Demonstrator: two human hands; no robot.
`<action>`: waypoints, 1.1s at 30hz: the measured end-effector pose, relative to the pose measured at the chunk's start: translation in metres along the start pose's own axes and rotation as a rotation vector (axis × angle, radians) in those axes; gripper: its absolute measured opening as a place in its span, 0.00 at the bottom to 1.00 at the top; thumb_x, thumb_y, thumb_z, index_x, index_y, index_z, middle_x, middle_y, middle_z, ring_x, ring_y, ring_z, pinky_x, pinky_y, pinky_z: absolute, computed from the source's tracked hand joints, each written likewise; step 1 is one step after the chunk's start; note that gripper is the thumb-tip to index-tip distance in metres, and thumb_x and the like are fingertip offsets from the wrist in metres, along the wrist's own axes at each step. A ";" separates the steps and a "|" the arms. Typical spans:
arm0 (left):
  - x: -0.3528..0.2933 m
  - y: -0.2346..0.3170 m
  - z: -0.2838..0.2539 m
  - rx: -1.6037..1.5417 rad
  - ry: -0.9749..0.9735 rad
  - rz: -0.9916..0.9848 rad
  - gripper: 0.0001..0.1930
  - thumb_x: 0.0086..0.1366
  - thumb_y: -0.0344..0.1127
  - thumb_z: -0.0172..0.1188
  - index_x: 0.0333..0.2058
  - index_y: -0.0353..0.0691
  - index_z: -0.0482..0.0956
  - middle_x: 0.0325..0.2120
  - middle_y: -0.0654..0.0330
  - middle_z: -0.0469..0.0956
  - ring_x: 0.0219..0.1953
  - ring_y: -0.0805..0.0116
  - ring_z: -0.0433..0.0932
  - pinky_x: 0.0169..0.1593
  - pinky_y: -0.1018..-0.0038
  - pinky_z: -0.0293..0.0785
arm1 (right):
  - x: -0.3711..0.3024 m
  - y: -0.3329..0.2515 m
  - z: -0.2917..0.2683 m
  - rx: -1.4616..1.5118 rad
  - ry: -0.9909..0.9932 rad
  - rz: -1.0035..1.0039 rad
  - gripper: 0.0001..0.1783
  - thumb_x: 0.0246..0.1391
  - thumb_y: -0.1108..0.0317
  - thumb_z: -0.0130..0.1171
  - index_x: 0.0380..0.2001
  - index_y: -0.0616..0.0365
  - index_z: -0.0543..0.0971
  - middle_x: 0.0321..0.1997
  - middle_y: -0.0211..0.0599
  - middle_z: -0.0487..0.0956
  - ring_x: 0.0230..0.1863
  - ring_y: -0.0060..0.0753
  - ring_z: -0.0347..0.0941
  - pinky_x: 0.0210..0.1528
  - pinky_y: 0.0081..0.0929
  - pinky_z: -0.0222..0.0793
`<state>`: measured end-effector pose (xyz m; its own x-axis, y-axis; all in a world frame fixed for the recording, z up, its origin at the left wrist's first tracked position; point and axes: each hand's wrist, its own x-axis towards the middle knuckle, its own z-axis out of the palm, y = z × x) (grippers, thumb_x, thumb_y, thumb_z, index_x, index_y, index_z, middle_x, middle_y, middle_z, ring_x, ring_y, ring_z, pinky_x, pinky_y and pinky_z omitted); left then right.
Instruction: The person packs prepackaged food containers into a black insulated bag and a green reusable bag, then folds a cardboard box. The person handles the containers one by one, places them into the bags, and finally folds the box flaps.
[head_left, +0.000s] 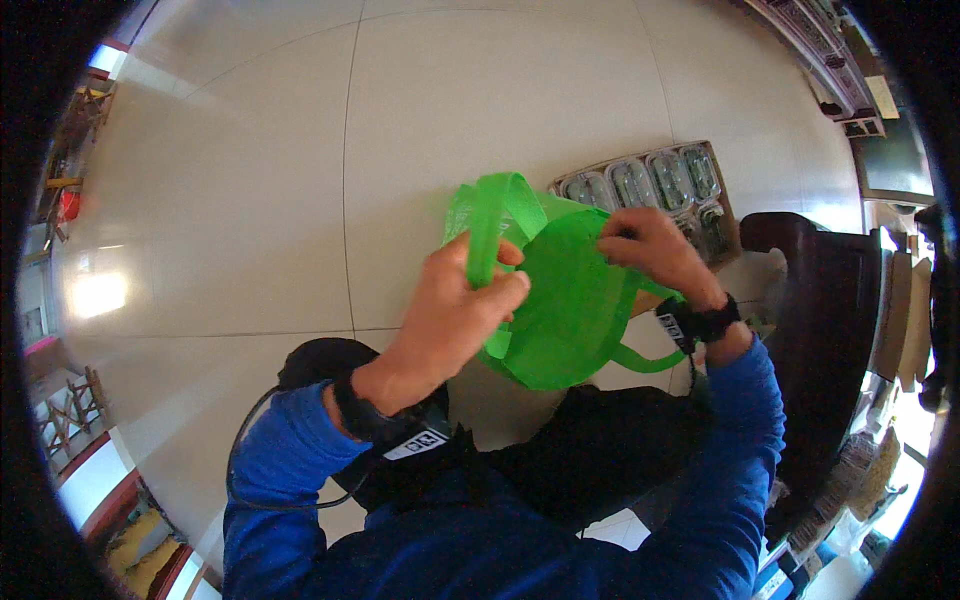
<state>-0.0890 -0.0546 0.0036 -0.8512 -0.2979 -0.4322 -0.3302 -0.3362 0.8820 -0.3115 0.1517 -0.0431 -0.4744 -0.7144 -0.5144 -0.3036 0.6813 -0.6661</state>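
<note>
A bright green tote bag (570, 310) hangs between my hands in front of my knees, its mouth facing up toward me. My left hand (465, 300) is closed around the bag's left side near one strap handle (487, 225), thumb over the edge. My right hand (650, 245) has its fingers curled at the far right rim of the bag, pinching the edge. A second strap handle (650, 362) loops out at the lower right. The bag's bottom is partly in view and I make out nothing lying in it.
Just beyond the bag, a cardboard tray (725, 205) of several clear plastic packs sits on the tiled floor (260, 220). Dark wooden furniture (815, 330) stands close on my right. Small wooden stools (75, 405) are at the far left.
</note>
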 end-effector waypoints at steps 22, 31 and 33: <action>-0.021 0.022 -0.059 0.530 0.463 0.446 0.20 0.67 0.26 0.55 0.57 0.39 0.76 0.33 0.63 0.77 0.29 0.74 0.74 0.35 0.74 0.73 | 0.035 0.018 0.000 -0.359 0.229 -0.280 0.11 0.55 0.62 0.61 0.32 0.60 0.81 0.31 0.56 0.80 0.36 0.64 0.77 0.38 0.53 0.72; -0.016 -0.003 -0.052 1.155 0.434 0.420 0.29 0.61 0.51 0.69 0.51 0.32 0.79 0.49 0.43 0.75 0.51 0.47 0.76 0.52 0.56 0.75 | 0.078 0.008 0.007 -0.252 0.242 -0.602 0.11 0.55 0.65 0.61 0.36 0.62 0.82 0.32 0.56 0.79 0.34 0.60 0.77 0.37 0.44 0.72; -0.003 -0.012 -0.035 1.257 0.371 0.388 0.39 0.55 0.59 0.71 0.54 0.30 0.75 0.54 0.41 0.71 0.56 0.43 0.73 0.56 0.54 0.73 | 0.069 0.010 0.017 -0.175 0.260 -0.594 0.12 0.55 0.62 0.60 0.32 0.61 0.81 0.30 0.55 0.79 0.35 0.62 0.77 0.38 0.51 0.73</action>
<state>-0.0678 -0.0810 -0.0122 -0.8806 -0.4729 0.0309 -0.4115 0.7953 0.4451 -0.3335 0.1064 -0.0940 -0.3623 -0.9292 0.0735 -0.6936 0.2161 -0.6872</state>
